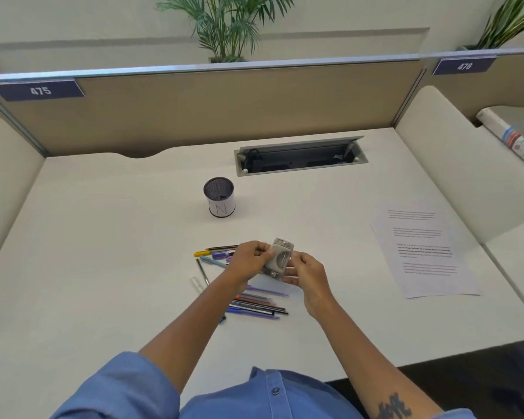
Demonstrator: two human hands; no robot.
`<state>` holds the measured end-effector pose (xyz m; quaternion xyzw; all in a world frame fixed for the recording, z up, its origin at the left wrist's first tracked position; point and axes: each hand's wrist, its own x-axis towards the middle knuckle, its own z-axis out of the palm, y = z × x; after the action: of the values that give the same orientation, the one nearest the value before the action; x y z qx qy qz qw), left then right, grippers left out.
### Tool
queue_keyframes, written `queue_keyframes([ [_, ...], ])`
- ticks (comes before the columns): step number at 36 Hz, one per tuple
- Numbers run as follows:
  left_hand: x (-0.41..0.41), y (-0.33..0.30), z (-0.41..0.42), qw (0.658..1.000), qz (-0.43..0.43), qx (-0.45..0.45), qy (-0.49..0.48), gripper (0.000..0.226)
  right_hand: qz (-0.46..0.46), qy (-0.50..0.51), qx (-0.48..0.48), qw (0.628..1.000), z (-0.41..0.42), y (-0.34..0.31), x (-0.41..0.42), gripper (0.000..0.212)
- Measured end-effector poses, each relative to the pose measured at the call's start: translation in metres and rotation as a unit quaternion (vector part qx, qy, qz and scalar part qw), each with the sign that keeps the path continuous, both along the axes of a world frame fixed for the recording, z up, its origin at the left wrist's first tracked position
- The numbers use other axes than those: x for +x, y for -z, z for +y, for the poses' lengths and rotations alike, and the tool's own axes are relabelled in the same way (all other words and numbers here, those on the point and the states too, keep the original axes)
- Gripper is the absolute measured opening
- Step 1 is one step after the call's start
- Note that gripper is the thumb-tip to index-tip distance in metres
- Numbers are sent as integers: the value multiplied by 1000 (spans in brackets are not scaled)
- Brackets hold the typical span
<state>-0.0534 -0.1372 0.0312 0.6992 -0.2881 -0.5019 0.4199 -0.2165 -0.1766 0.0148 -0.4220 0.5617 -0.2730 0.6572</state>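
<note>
Small grey rectangular plastic device [280,260] is held above the white desk [103,267], mid-width and nearer the front edge, over scattered pens [254,306]. Left hand [248,261] pinches its left side with curled fingers. Right hand [307,276] grips its lower end.

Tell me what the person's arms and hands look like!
The left hand and right hand are bare, with no gloves. A blue shirt sleeve ends above the left elbow, and the shirt has a small button. A dark tattoo marks the right forearm.
</note>
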Motion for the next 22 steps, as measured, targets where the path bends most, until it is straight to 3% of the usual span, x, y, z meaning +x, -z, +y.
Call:
queue_keyframes([
  [7,-48,8,-18,997,63,33,-22,20,75,6,-15,997,-24,7,-36,23],
  [12,-77,19,-32,994,92,57,-26,15,133,-10,-45,990,-40,11,-60,21],
  [22,-117,32,-52,986,142,67,-60,22,173,-50,-44,983,-60,11,-87,25],
])
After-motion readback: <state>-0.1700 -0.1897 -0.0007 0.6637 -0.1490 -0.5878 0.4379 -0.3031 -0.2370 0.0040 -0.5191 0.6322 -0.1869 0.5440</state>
